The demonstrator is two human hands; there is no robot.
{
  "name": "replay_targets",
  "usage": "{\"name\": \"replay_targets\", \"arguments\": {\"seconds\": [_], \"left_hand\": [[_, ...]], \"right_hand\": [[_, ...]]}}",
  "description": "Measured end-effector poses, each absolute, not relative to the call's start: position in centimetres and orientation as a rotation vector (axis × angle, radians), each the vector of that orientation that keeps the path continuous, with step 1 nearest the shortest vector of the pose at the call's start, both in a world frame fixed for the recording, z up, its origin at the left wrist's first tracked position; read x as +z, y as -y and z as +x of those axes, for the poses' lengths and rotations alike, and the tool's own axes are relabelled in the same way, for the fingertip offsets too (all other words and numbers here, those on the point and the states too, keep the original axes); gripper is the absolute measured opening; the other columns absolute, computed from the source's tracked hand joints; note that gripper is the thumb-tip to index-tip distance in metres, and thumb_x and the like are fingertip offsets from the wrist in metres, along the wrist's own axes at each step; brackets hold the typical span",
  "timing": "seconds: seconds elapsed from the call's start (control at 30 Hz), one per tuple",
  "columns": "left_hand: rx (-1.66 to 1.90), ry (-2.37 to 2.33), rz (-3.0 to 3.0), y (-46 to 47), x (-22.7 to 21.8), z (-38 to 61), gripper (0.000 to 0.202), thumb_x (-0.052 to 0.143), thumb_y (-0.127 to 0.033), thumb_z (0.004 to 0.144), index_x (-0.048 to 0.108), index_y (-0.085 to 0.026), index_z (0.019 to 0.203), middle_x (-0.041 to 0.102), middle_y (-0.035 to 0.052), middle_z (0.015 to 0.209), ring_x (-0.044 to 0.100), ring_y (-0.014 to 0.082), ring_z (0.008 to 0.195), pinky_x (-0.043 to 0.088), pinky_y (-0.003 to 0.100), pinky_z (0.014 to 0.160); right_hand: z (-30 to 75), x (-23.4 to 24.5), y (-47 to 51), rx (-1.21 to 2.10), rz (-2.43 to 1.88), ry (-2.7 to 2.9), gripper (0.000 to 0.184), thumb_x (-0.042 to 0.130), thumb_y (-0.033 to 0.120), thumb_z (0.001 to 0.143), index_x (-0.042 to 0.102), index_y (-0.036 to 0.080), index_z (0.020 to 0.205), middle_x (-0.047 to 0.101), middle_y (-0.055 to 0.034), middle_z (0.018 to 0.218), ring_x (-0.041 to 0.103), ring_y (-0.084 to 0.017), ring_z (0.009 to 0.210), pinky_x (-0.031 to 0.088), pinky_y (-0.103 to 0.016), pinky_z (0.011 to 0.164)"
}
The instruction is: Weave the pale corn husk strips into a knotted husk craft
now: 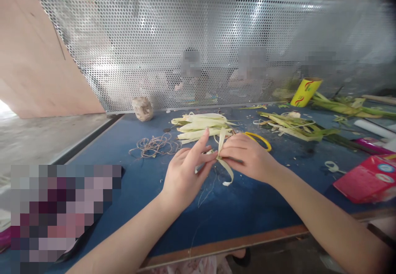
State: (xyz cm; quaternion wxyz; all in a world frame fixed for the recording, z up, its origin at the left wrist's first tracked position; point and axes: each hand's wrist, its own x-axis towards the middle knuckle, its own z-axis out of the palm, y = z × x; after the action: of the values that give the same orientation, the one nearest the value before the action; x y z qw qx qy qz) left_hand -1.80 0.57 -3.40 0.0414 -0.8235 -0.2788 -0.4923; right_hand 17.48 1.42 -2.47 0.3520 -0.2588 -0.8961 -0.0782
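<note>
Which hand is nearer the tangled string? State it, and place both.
Left. The left hand is beside the tangled string, to its right; the right hand is farther right, past the left hand.

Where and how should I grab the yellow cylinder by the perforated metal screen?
Probably around the middle of the yellow cylinder, from the near side: its curved wall faces you, the perforated metal screen stands behind it, and leaves crowd its right.
</note>
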Motion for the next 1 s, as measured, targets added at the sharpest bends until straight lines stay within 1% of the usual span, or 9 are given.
{"name": "replay_targets", "arguments": {"seconds": [0.13,0.27,0.37,0.43,0.57,0.67,0.83,0.9,1.0], "left_hand": [[-1.5,0.859,-2.507,-0.4,-3.5,-1.8,0.067,0.06,-0.014,0.075,0.028,-0.025,0.133,0.071,-0.0016,0.081,0.066,0.0168,0.083,0.051,0.032,0.079],[-1.558,0.956,-2.527,-0.1,-3.2,-1.6,0.075,0.061,-0.017,0.074,0.02,-0.025,0.136,0.071,-0.0008,0.086,0.065,0.0147,0.079,0.052,0.028,0.074],[-1.606,1.164,-2.52,0.0,-2.8,-1.7,0.071,0.063,-0.017,0.073,0.025,-0.024,0.133,0.067,-0.004,0.072,0.064,0.0123,0.067,0.052,0.024,0.063],[-1.626,1.21,-2.502,-0.1,-2.7,-1.8,0.067,0.063,-0.016,0.072,0.03,-0.024,0.13,0.064,-0.006,0.065,0.062,0.0112,0.063,0.052,0.024,0.063],[-1.554,1.075,-2.523,-0.1,-2.9,-1.8,0.064,0.06,-0.014,0.074,0.03,-0.024,0.13,0.065,-0.0043,0.07,0.063,0.0126,0.07,0.05,0.027,0.071],[-1.45,0.965,-2.517,0.1,-3.1,-1.8,0.064,0.057,-0.013,0.076,0.027,-0.025,0.132,0.067,-0.0032,0.074,0.062,0.0136,0.074,0.048,0.028,0.073],[-1.377,0.87,-2.488,0.3,-2.8,-1.8,0.064,0.055,-0.011,0.077,0.026,-0.026,0.133,0.07,-0.0022,0.082,0.061,0.0154,0.078,0.047,0.03,0.074],[-1.391,0.863,-2.469,0.2,-2.6,-1.9,0.064,0.056,-0.01,0.077,0.028,-0.026,0.132,0.07,-0.002,0.082,0.061,0.0161,0.078,0.047,0.031,0.074],[-1.442,0.878,-2.445,0.3,-2.4,-1.9,0.061,0.057,-0.01,0.075,0.032,-0.025,0.129,0.07,-0.0028,0.077,0.062,0.0153,0.076,0.047,0.031,0.073]], "right_hand": [[16.9,-2.9,-1.4,0.046,-0.747,2.251,0.009,0.058,0.028,0.079,0.056,0.02,0.083,0.064,-0.0053,0.082,0.057,-0.018,0.08,0.043,-0.033,0.076],[16.8,-3.2,-1.5,0.182,-0.743,2.178,0.006,0.057,0.025,0.08,0.055,0.02,0.078,0.062,-0.0018,0.073,0.056,-0.014,0.07,0.042,-0.03,0.07],[16.8,-3.1,-1.5,0.255,-0.741,2.126,0.003,0.056,0.023,0.08,0.058,0.021,0.082,0.063,-0.0016,0.074,0.056,-0.014,0.069,0.042,-0.03,0.069],[16.7,-2.9,-1.4,0.349,-0.771,2.088,0.006,0.057,0.024,0.079,0.059,0.02,0.082,0.063,-0.0018,0.074,0.056,-0.014,0.069,0.043,-0.029,0.067],[16.3,-3.0,-1.3,0.58,-0.895,2.045,0.011,0.062,0.03,0.074,0.061,0.019,0.077,0.061,-0.0007,0.07,0.055,-0.014,0.067,0.044,-0.025,0.063],[16.1,-3.1,-1.3,0.735,-0.942,2.067,0.013,0.062,0.032,0.074,0.062,0.018,0.073,0.061,-0.0002,0.066,0.055,-0.014,0.065,0.044,-0.024,0.061],[16.3,-3.2,-1.4,1.021,-0.864,1.955,0.013,0.056,0.028,0.08,0.066,0.019,0.078,0.067,-0.0022,0.074,0.061,-0.015,0.071,0.048,-0.027,0.068],[16.5,-3.2,-1.5,1.035,-0.841,1.931,0.012,0.056,0.024,0.08,0.067,0.021,0.079,0.068,-0.0019,0.076,0.063,-0.015,0.072,0.049,-0.028,0.069],[16.8,-3.3,-1.6,0.802,-0.81,1.952,0.013,0.057,0.02,0.078,0.069,0.025,0.076,0.068,-0.0012,0.075,0.062,-0.016,0.075,0.049,-0.03,0.07]]}}
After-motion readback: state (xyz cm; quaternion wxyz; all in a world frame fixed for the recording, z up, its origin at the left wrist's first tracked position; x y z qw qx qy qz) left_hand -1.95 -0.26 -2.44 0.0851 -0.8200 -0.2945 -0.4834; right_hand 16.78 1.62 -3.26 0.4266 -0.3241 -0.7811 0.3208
